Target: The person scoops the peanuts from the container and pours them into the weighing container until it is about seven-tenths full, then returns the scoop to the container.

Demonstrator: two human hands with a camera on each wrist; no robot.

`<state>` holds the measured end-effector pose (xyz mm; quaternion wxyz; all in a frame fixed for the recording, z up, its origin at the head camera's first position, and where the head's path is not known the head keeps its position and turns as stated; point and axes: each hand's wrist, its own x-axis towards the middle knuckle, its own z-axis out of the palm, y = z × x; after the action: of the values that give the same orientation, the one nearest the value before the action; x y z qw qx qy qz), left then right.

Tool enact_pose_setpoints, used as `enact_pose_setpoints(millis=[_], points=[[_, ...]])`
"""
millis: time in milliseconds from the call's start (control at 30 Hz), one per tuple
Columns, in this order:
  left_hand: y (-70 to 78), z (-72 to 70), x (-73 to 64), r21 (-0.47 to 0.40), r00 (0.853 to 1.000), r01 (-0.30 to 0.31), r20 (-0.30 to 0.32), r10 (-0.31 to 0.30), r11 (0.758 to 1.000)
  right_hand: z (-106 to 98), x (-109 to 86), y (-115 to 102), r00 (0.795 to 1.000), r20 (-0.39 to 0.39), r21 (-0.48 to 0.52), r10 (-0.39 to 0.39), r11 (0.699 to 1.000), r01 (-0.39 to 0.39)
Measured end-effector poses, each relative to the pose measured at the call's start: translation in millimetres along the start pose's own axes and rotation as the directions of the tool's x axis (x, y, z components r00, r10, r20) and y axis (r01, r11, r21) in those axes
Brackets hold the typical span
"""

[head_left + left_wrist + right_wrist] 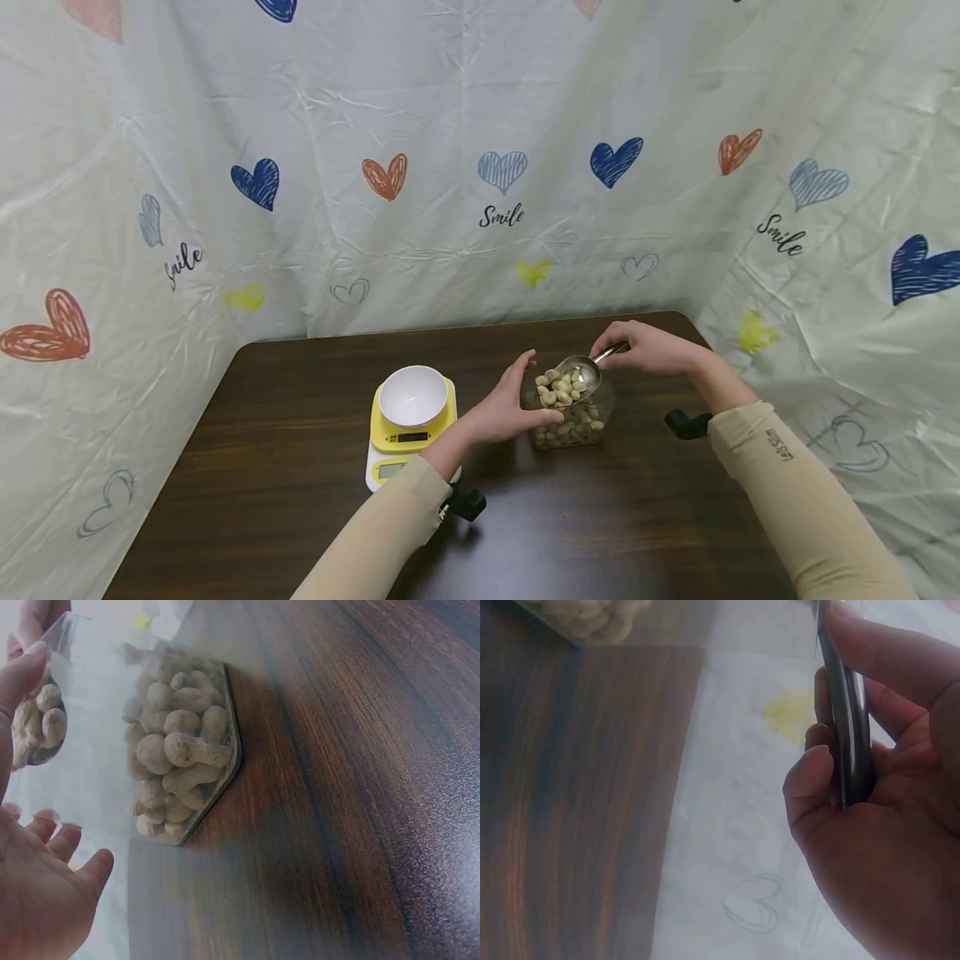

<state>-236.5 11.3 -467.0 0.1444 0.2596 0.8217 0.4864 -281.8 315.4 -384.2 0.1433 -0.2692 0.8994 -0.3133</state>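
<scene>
Metal scoop (589,377), loaded with peanuts (561,388), at the mouth of a clear container (97,742) on a dark wood-grain surface (300,442). The right hand (648,348) grasps its handle; the left hand (501,411) clasps the container's side. Leftward, a white bowl (412,398) sits on a yellow-and-white scale (386,435).

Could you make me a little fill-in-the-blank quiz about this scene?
1. The right hand grips a metal scoop loaded with ____.
2. Of the scoop and the clear container, the left hand touches the ____.
3. The bowl on the yellow-topped scale is coloured ____.

Missing words: peanuts; container; white.
</scene>
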Motion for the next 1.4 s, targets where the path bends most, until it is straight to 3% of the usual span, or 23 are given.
enact_pose_setpoints(millis=[300,633,900,1400], points=[[0.6,0.5,0.2,-0.021,1.000,-0.002,0.010,0.002,1.000,-2.0,-2.5,-0.6,1.000,0.005,-0.005,0.002,1.000,-0.002],[-1.3,0.5,2.5,-0.016,1.000,-0.010,0.014,0.011,1.000,-18.4,-10.9,-3.2,0.998,-0.059,-0.053,0.023,0.998,-0.026],[0.2,-1.1,2.1,-0.024,1.000,-0.006,0.020,0.007,1.000,-25.8,-18.3,-3.6,0.995,-0.087,-0.024,0.044,0.999,-0.046],[-2.8,-1.2,-0.7,-0.054,0.999,0.013,0.044,-0.011,0.998,-12.0,-33.0,11.7,0.986,-0.145,0.061,0.084,0.995,-0.076]])
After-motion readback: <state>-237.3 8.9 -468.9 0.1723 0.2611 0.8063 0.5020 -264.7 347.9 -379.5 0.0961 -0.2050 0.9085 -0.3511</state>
